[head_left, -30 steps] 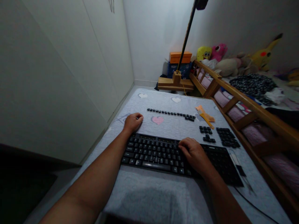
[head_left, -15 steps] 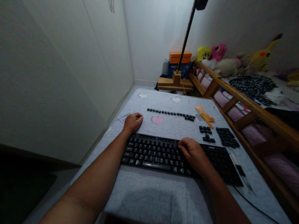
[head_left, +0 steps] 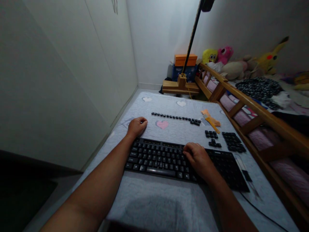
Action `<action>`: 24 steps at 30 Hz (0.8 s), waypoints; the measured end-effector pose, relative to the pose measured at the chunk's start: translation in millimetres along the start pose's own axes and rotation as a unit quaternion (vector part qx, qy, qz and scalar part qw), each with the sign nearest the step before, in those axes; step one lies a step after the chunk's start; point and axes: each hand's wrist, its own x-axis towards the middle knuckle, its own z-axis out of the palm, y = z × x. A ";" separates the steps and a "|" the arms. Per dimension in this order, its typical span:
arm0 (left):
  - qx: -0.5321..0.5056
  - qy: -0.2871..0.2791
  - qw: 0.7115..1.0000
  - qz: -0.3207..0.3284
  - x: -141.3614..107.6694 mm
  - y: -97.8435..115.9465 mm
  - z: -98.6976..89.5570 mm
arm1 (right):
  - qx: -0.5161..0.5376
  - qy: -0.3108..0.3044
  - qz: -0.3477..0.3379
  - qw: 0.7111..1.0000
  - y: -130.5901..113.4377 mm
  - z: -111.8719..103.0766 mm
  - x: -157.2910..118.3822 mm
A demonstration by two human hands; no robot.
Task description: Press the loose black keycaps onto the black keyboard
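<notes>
A black keyboard (head_left: 156, 158) lies across the cloth-covered surface. Most of its main keys are in place, while the top row and the right-hand section show bare sockets. My right hand (head_left: 197, 158) rests on it right of the main keys, fingertips pressed together at the upper rows; whatever they pinch is hidden. Beyond the keyboard's upper left corner, my left hand (head_left: 136, 126) lies on the cloth with curled fingers, and I cannot make out anything in them. A line of black keycaps (head_left: 173, 117) stretches across the cloth past both hands.
Right of the line lie a yellow-handled brush (head_left: 212, 124) on an orange cloth (head_left: 217, 122), grouped keycaps (head_left: 233, 141) and a thin wire tool (head_left: 246, 175). The keyboard cable (head_left: 263, 211) trails lower right. A wooden bed rail (head_left: 256, 104) borders the right, a white cabinet (head_left: 72, 64) the left.
The view has shifted very slightly. Both hands and the keyboard hold nearly the same positions as before.
</notes>
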 end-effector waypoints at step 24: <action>-0.002 -0.002 1.000 0.004 0.8 -2.9 1.6 | -0.055 -0.006 -0.013 0.998 2.1 4.6 3.1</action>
